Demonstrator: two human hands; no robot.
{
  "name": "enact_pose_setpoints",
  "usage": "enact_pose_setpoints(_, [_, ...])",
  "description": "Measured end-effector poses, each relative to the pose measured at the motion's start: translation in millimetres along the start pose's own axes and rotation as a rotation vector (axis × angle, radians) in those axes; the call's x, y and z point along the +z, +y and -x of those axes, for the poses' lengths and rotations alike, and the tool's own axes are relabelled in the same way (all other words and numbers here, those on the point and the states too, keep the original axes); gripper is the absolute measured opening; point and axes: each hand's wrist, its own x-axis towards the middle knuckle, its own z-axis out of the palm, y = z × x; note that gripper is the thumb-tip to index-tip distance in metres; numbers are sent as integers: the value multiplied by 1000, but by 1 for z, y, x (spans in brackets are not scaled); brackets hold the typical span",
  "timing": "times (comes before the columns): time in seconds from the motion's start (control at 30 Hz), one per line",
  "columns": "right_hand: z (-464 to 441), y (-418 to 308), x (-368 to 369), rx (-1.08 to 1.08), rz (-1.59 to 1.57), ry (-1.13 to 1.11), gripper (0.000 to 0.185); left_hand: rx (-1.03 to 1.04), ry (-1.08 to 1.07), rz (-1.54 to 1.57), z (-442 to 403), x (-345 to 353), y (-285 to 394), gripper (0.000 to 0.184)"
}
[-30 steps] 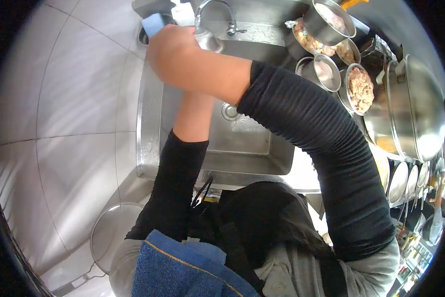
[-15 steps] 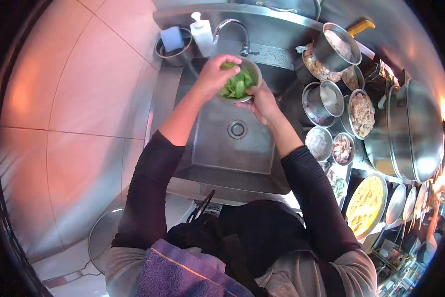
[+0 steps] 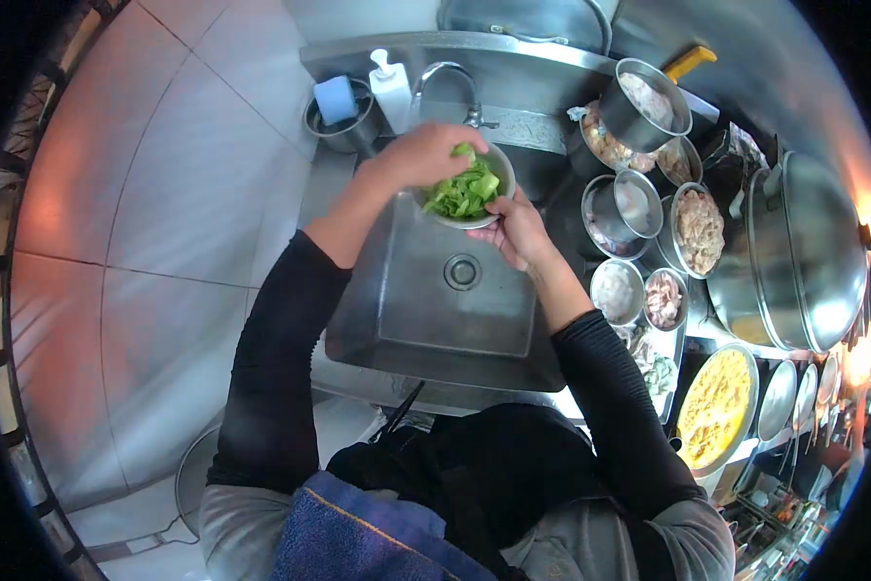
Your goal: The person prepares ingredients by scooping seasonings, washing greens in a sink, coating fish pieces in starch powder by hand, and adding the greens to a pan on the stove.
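Over the far part of the sink, a small metal bowl [image 3: 505, 172] holds chopped leafy greens [image 3: 463, 194]. My right hand [image 3: 515, 230] grips the near right rim, thumb on the inside edge and fingers underneath. Above the bowl's far left side is my left hand [image 3: 431, 155], its fingers curled over a piece of green. The back of that hand partly hides its fingertips and covers some of the rim. Below the bowl lies the sink basin [image 3: 435, 315] with its round drain [image 3: 463, 272].
Behind the bowl stand a faucet [image 3: 472, 102], a white pump bottle [image 3: 391, 92] and a pot [image 3: 343, 136] with a blue sponge [image 3: 335, 100]. Several metal bowls and pots of food crowd the right counter, including a pan of yellow food [image 3: 715, 407] and a large lidded pot [image 3: 794, 257].
The left hand has turned more palm-down and shifted slightly right over the bowl. The bowl sits a little lower in view, still in my right hand. The camera view has tilted slightly.
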Motion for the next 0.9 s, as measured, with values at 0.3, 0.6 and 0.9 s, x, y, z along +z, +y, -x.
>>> enact_pose_setpoints(0.3, [4, -3, -11, -44, 5, 35, 58, 61, 32, -215, 0, -18, 23, 29])
enact_pose_setpoints(0.6, [13, -5, -8, -39, 101, 73, 55, -89, 48, 39, -8, 3, -3, 21])
enact_pose_setpoints(0.9, [8, -12, -18, -23, 20, 60, 53, 255, -110, 75, 1, 7, 4, 32])
